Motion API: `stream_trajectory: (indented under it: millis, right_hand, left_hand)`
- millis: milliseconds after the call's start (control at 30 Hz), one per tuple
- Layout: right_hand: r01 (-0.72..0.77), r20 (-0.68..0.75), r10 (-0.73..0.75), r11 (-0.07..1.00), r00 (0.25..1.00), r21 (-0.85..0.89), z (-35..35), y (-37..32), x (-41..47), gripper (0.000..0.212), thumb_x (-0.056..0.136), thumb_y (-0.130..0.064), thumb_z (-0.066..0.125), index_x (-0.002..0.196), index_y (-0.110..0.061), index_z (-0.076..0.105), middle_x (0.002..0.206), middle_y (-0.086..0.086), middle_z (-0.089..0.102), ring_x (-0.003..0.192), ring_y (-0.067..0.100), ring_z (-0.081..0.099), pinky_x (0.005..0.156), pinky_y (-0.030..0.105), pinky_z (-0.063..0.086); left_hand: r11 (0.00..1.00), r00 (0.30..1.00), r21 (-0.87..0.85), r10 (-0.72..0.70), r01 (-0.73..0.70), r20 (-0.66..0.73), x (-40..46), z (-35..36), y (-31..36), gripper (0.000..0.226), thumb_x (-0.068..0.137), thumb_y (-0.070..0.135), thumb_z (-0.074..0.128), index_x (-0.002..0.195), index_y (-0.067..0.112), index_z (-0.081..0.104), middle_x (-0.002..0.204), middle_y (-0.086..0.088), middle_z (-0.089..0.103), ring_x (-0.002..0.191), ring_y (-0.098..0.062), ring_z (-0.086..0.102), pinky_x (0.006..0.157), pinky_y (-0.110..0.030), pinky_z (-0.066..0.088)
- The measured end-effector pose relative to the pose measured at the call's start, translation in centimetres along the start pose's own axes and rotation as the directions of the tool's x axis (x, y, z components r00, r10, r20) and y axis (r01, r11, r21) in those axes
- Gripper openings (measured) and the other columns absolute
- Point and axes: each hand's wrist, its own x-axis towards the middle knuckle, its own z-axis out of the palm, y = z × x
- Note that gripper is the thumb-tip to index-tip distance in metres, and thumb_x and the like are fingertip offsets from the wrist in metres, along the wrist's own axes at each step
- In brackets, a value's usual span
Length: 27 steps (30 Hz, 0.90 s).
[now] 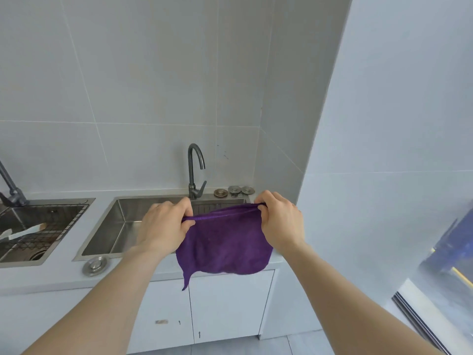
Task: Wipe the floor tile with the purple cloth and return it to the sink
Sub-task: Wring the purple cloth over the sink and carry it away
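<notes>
The purple cloth hangs spread out in the air in front of the steel sink. My left hand pinches its upper left corner and my right hand pinches its upper right corner. The cloth's top edge is stretched between both hands, over the sink's right part and front rim. Its lower edge dangles past the counter front, with one corner trailing down over the cabinet doors. A strip of grey floor tile shows at the bottom below the cabinets.
A dark curved faucet stands behind the sink, with three metal drain stoppers beside it. Another stopper lies on the counter front. A second sink with a wire rack sits left. A wall and window frame close the right.
</notes>
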Motion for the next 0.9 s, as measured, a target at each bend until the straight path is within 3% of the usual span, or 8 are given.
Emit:
stream_trajectory:
  millis: [133,333,433,767,900]
  right_hand:
    - [-0.014,0.014,0.013,1.000,1.000,0.016,-2.4,2.7,-3.1,0.017,0.098,-0.011,0.052,0.103,-0.022,0.064,0.098,-0.001,0.070,0.082,0.034,0.062,0.066,0.035,0.040]
    - [-0.056,0.067,0.053,0.997,0.996,0.047,-4.3,6.4,-9.0,0.019,0.099,-0.010,0.051,0.102,-0.022,0.065,0.097,0.000,0.070,0.081,0.033,0.061,0.066,0.034,0.038]
    - [-0.091,0.111,0.085,0.994,0.990,0.055,-4.3,7.7,-12.6,0.020,0.098,-0.010,0.050,0.103,-0.022,0.065,0.098,0.001,0.070,0.081,0.033,0.061,0.067,0.034,0.037]
    - [-0.191,0.234,0.180,0.981,0.955,0.026,-2.2,9.2,-22.0,0.019,0.097,-0.009,0.052,0.103,-0.021,0.066,0.095,0.001,0.069,0.079,0.032,0.060,0.064,0.034,0.036]
    - [-0.235,0.282,0.223,0.972,0.933,0.010,0.3,9.0,-24.8,0.017,0.096,-0.011,0.055,0.102,-0.022,0.066,0.094,0.000,0.070,0.079,0.032,0.061,0.065,0.035,0.042]
  left_hand:
    - [0.999,0.999,-0.034,0.004,-0.002,0.039,-2.8,0.1,3.6,0.015,0.093,0.037,0.066,0.092,0.028,0.054,0.086,0.011,0.070,0.087,-0.026,0.066,0.068,-0.035,0.043]
    - [0.997,0.997,-0.078,-0.008,0.014,0.078,-8.8,1.6,7.7,0.018,0.091,0.034,0.069,0.090,0.028,0.053,0.077,0.014,0.061,0.078,-0.022,0.062,0.071,-0.039,0.050]
    - [0.997,0.990,-0.072,-0.025,0.035,0.139,-12.5,3.3,8.8,0.016,0.093,0.035,0.068,0.091,0.028,0.053,0.085,0.014,0.067,0.080,-0.025,0.064,0.069,-0.036,0.045]
    - [0.991,0.957,-0.095,-0.067,0.097,0.281,-20.0,8.2,7.9,0.018,0.091,0.034,0.070,0.090,0.029,0.052,0.087,0.014,0.068,0.078,-0.026,0.064,0.071,-0.038,0.049]
    - [0.981,0.941,-0.130,-0.096,0.145,0.324,-22.1,10.3,6.1,0.019,0.089,0.027,0.070,0.087,0.029,0.052,0.083,0.014,0.067,0.076,-0.023,0.064,0.072,-0.039,0.051]
